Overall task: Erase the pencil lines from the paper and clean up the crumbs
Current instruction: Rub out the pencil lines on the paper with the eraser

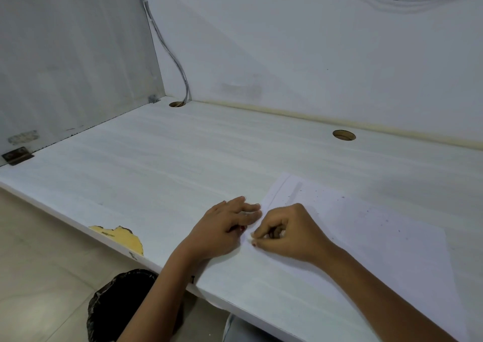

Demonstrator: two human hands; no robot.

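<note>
A white sheet of paper (366, 237) lies on the white desk (156, 158), toward the right. A faint pencil line (277, 195) runs along its left edge, and dark eraser crumbs (339, 199) are scattered over the sheet. My right hand (285, 233) rests on the paper's left edge with its fingers curled around a small whitish eraser (281, 234), mostly hidden. My left hand (227, 222) lies flat on the desk just left of the sheet, fingers straight, fingertips touching the paper's edge.
A black-lined bin (117, 305) stands on the floor below the desk's front edge. The desk edge has a chipped yellow patch (122, 237). Two cable holes (343, 135) sit near the back wall, with a cable (172, 54) running down into the left one.
</note>
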